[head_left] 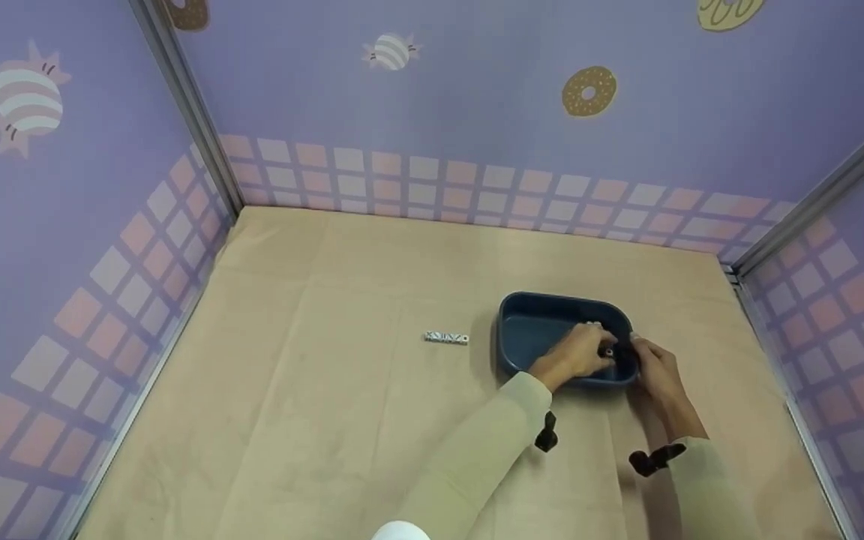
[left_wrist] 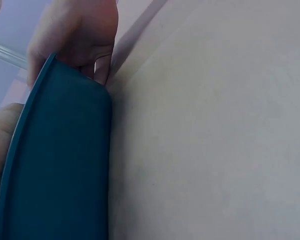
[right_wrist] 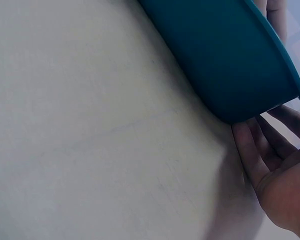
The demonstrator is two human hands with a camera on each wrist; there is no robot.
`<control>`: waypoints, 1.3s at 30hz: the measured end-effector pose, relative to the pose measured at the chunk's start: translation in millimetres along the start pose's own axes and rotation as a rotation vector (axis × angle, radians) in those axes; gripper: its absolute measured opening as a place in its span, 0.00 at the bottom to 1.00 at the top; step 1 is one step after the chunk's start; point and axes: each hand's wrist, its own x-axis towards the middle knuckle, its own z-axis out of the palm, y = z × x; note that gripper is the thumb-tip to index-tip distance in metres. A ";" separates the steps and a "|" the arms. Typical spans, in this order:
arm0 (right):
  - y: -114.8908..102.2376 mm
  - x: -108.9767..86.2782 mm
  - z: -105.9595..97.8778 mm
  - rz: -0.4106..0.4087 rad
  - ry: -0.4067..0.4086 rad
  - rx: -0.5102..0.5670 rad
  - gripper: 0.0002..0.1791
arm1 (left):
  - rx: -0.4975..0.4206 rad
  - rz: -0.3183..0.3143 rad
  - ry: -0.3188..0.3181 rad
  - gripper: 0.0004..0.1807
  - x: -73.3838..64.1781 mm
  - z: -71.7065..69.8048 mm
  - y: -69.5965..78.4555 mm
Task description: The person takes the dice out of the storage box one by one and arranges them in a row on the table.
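A dark blue basin (head_left: 529,341) with rounded corners stands on the cloth; the wrist views show its teal outer wall (left_wrist: 64,160). My left hand (head_left: 580,351) reaches over the near rim into it with bent fingers. Between its thumb and fingers shows a small dark piece (head_left: 609,352) with a pale spot, its kind too small to tell. My right hand (head_left: 657,371) grips the basin's right end, thumb at the rim and fingers (right_wrist: 250,150) against the outside below. To the left lies a short straight row of small marked cubes (head_left: 446,337). My left hand hides part of the basin's inside.
A beige cloth (head_left: 312,390) with faint creases covers the table. Purple printed panels (head_left: 477,97) rise at the back and both sides, joined by grey metal posts (head_left: 192,105). Dark straps (head_left: 546,433) hang at both wrists.
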 end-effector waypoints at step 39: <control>18.5 14.0 -2.4 -0.020 0.039 -0.082 0.39 | 0.039 0.023 -0.021 0.10 1.2 -1.6 -4.5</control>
